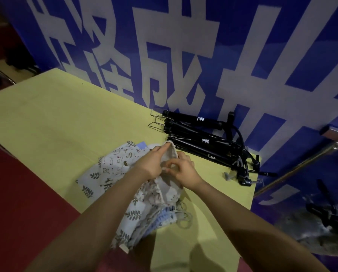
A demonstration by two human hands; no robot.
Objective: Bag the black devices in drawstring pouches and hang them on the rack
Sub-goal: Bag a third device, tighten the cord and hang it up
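Several black stick-like devices lie piled at the far right of the yellow table, against the blue banner. A heap of printed drawstring pouches lies in the middle. Above it my left hand pinches the rim of a pale pouch, and my right hand pinches the same pouch's mouth from the right. The pouch hangs between both hands. More pouches with cord loops lie under my forearms.
A blue banner with large white characters stands along the table's far edge. Wire hooks poke out left of the black devices. A metal bar sticks out at the right, with more black gear on the floor below.
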